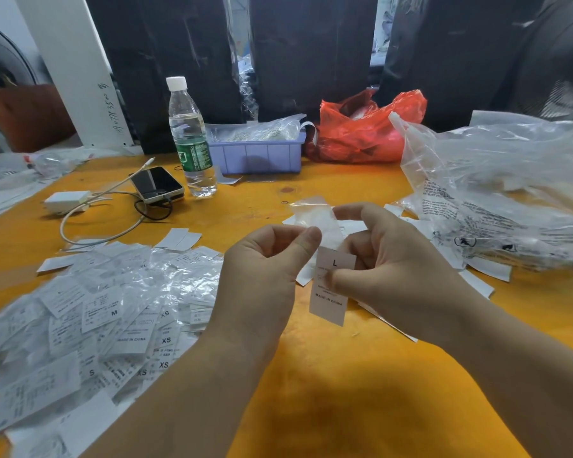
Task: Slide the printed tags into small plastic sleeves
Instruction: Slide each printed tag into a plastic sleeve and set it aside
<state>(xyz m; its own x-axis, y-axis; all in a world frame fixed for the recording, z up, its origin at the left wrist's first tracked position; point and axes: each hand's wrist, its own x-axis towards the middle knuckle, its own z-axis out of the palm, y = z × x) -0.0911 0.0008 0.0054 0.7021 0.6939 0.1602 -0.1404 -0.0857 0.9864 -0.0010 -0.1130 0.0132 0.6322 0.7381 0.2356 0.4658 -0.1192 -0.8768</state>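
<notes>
A white printed tag (330, 297) marked "L" and "MADE IN CHINA" hangs upright above the orange table (328, 391). My right hand (391, 259) pinches the tag near its middle. Just above the tag is a small clear plastic sleeve (315, 214), and my left hand (265, 269) pinches its lower edge between thumb and forefinger. The tag's top edge meets the sleeve's lower end; whether it is inside I cannot tell. A heap of sleeved tags (90, 322) with sizes M, S and XS lies at the left. Loose white tags (483, 269) lie under and beyond my right hand.
A large crumpled clear bag (497, 193) fills the right. At the back stand a water bottle (191, 140), a lilac tray (257, 157) and a red plastic bag (364, 130). A phone (156, 185), charger (67, 200) and cable (96, 223) lie at left centre.
</notes>
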